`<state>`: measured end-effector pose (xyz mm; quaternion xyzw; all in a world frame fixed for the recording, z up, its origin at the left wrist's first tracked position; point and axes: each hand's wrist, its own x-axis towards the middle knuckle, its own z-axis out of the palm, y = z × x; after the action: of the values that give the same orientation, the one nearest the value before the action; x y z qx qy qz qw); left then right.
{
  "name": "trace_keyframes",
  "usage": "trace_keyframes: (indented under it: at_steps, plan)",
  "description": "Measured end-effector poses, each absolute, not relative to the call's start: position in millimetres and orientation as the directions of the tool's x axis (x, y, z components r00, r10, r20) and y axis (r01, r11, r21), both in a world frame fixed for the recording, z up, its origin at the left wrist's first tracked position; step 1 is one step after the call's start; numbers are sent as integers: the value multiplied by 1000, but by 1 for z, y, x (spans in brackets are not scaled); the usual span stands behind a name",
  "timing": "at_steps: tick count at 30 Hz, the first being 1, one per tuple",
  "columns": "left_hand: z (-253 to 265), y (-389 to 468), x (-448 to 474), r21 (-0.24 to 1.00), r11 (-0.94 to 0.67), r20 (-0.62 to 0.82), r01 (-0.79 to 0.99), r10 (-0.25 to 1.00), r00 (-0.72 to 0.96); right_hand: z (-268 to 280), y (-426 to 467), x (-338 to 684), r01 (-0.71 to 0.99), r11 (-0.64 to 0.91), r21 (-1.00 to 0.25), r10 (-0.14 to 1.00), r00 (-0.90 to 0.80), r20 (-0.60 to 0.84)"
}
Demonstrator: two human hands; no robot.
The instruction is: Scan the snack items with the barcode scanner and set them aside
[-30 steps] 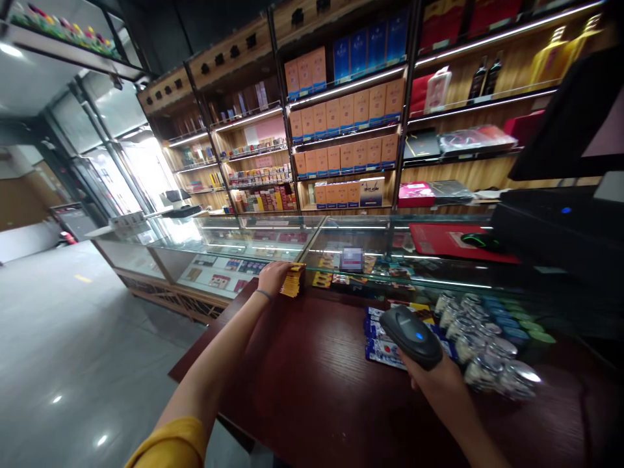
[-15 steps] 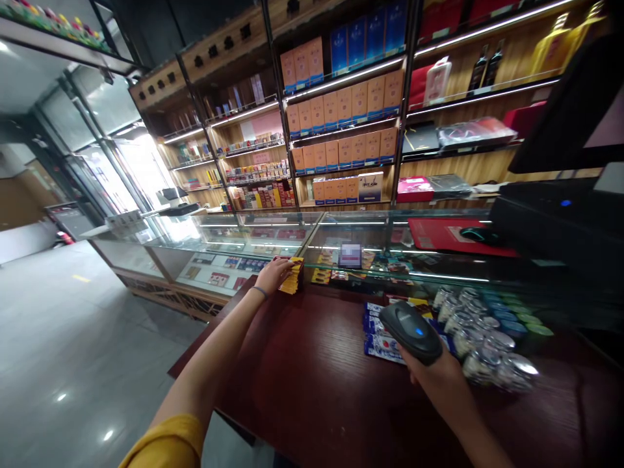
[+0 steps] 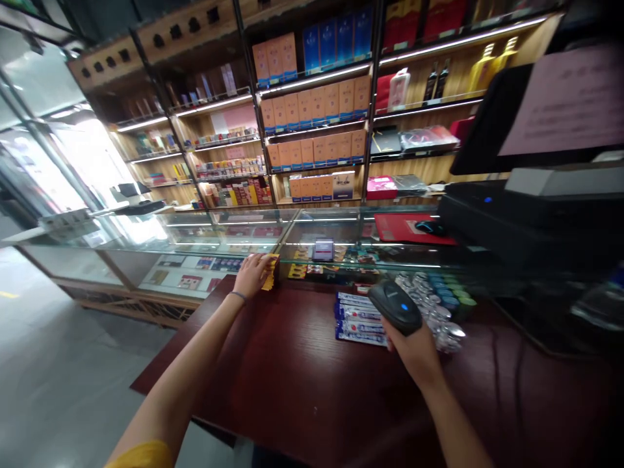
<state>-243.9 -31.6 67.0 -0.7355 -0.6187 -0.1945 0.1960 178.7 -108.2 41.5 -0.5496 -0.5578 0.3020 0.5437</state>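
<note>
At the far left corner of the dark wooden counter (image 3: 292, 377), my left hand (image 3: 252, 275) is closed over a stack of yellow packets (image 3: 270, 272). Its fingertips are partly hidden behind the stack. My right hand (image 3: 414, 354) grips a black barcode scanner (image 3: 396, 304) with a blue light, held above the counter. Under and left of the scanner lie blue-and-white packets (image 3: 358, 320) in a row. Small clear jars with silvery lids (image 3: 451, 333) stand behind my right hand, partly covered by it.
A glass display case (image 3: 234, 237) runs along the counter's far side. To the right stand a monitor (image 3: 487, 123) and black checkout equipment (image 3: 487, 227). A mouse (image 3: 429, 227) lies on a red mat (image 3: 394, 227). Shelves with orange boxes (image 3: 312, 107) line the wall.
The view has turned to the right, so more of the monitor shows. My left hand stays at the yellow packets. The scanner remains in my right hand, nearer the jars, and more of the blue-and-white packets shows.
</note>
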Motion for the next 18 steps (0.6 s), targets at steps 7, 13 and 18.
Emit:
trace_keyframes:
  at_steps: [7, 13, 18]
  plan:
    - [38, -30, -174, 116, -230, 633, 966, 767, 106, 49, -104, 201, 185, 188, -964, 936, 264, 233]
    - [15, -28, -87, 228, -372, 629, 900, 762, 156, 49, -100, 220, 154, 198, -968, 917, 321, 239]
    - [3, -26, -25, 309, -466, 633, 829, 751, 186, 54, -101, 233, 114, 160, -980, 925, 329, 189]
